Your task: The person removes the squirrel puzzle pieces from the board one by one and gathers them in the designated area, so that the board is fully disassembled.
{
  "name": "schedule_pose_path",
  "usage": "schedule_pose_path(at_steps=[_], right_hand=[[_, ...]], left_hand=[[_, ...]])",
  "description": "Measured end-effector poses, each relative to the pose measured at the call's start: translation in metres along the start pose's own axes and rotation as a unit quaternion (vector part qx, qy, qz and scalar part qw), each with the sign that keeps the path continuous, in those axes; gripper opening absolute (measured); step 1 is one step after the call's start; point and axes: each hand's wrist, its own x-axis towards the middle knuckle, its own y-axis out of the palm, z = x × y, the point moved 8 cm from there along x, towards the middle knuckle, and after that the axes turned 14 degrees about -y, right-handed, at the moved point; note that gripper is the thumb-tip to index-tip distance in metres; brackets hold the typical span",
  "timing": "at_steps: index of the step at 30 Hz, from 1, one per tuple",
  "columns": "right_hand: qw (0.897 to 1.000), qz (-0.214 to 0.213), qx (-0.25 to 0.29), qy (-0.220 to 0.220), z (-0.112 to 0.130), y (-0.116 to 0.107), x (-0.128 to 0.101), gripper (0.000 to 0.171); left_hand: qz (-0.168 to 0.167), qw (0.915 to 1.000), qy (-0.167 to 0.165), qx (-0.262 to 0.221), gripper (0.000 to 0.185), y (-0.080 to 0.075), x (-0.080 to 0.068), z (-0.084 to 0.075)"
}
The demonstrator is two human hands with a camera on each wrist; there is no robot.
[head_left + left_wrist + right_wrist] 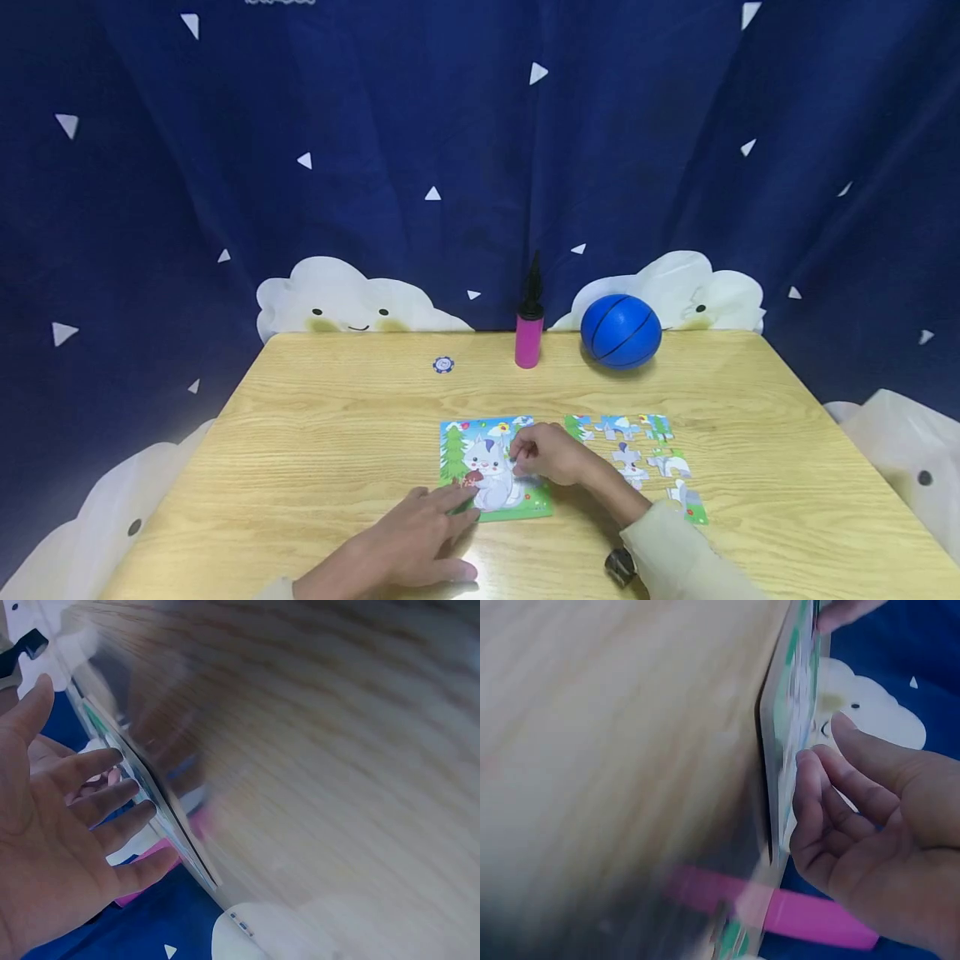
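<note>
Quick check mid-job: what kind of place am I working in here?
Probably a staged play corner, not a real home: a wooden table against a navy star-and-cloud curtain, with a child's jigsaw puzzle, a blue ball and a pink pump.

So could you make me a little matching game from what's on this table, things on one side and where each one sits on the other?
Things:
1. blue ball
2. pink pump
3. round token
4. loose puzzle pieces

Places:
A. alone on the bare wood, left of the pump
B. far edge, on the right, by the curtain
C. right of the puzzle board
D. upright at the far edge, in the middle

Pairs: 1-B, 2-D, 3-A, 4-C
</note>
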Motion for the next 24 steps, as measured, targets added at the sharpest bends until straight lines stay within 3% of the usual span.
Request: schedule_pose_path(at_steps=[9, 17, 24], right_hand=[[0.999, 0.037, -0.008, 0.007, 0.012, 0.019, 0.005, 0.008], [0.999, 0.039, -0.014, 0.007, 0.017, 0.022, 0.003, 0.011], [0.999, 0.041, 0.006, 0.012, 0.017, 0.024, 0.003, 0.011]], left_hand=[[-0.007, 0.9999, 0.004, 0.008, 0.071, 0.001, -0.003, 0.003], [-0.021, 0.9996, 0.013, 0.017, 0.069, -0.002, -0.004, 0.001], [-0.002, 1.0, -0.002, 0.002, 0.068, -0.003, -0.003, 0.002]])
